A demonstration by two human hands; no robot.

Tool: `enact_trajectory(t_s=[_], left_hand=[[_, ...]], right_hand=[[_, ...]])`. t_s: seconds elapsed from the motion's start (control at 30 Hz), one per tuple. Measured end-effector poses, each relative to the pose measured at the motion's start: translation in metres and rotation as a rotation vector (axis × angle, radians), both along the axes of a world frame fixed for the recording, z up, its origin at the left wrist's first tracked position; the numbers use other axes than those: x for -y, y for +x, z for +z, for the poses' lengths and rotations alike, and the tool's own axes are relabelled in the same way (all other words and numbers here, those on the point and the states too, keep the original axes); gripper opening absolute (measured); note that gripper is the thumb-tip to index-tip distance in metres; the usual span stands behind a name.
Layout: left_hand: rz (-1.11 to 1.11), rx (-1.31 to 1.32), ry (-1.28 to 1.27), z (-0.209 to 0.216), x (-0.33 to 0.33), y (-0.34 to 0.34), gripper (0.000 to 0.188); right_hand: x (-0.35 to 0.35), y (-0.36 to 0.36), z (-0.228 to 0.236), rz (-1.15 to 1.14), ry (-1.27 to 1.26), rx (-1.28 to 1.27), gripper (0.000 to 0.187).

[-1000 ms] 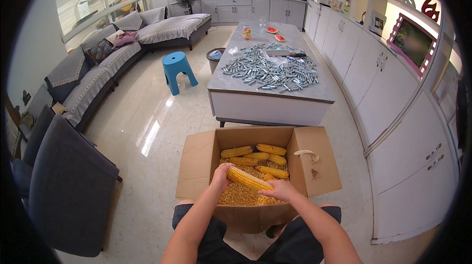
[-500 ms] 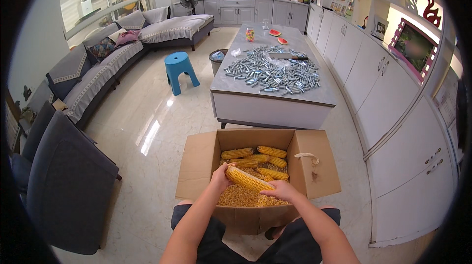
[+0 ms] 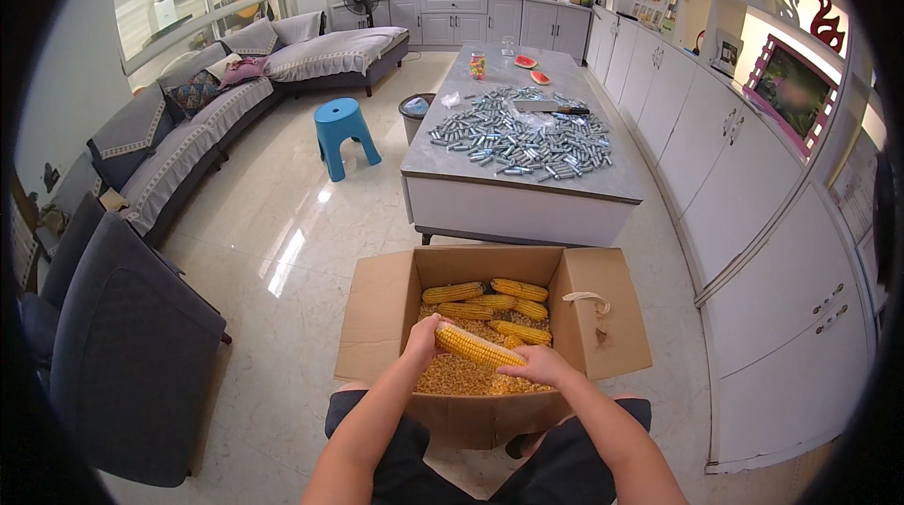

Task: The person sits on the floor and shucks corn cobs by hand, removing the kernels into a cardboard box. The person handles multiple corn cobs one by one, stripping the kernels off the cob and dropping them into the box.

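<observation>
Between my two hands an ear of corn [image 3: 476, 346] is held at a slant over an open cardboard box [image 3: 485, 412]. My left hand [image 3: 422, 339] is closed round its upper left end, and my right hand [image 3: 536, 366] grips the lower right end. Along the ear's upper edge runs a paler strip. Inside the box, loose corn kernels [image 3: 461, 377] cover the bottom. Several other yellow ears, among them one ear [image 3: 453, 293] at the back left and another ear [image 3: 521, 332] near the right wall, lie on the kernels.
Just beyond the box stands a grey-topped table [image 3: 433, 166] with many small metal cylinders [image 3: 527, 143], a cleaver [image 3: 556, 109] and watermelon slices [image 3: 539, 78]. A blue stool [image 3: 345, 128] and a bin [image 3: 415, 114] are left of it. White cabinets [image 3: 692, 147] line the right; a dark chair [image 3: 141, 345] is at left.
Almost nothing differs. Both hands keep their hold on the ear of corn, and the whole view has shifted very slightly.
</observation>
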State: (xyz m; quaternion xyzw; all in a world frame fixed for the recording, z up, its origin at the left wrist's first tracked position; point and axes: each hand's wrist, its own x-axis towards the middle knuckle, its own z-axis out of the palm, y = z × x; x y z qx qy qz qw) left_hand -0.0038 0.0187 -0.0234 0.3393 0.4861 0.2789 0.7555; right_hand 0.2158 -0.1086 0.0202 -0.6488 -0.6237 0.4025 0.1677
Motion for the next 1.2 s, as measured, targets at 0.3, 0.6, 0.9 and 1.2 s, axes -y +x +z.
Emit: enact_trajectory(t_s=[0.3,0.6,0.9,1.2], left_hand=[[-0.061,0.052,0.124,0.013,0.011,0.002,0.023],[0.107,-0.027,0.151,0.012,0.015,0.005,0.019],[0.195,-0.085,0.161,0.005,0.015,0.004,0.02],[0.103,0.043,0.163,0.005,0.011,0.005,0.034]], right_hand=[[-0.006,0.005,-0.003,-0.076,-0.226,-0.084,0.055],[-0.003,-0.004,-0.001,-0.019,-0.083,0.081,0.06],[-0.001,-0.015,0.002,0.046,0.035,0.212,0.06],[-0.011,-0.007,0.012,-0.047,-0.195,0.013,0.051]])
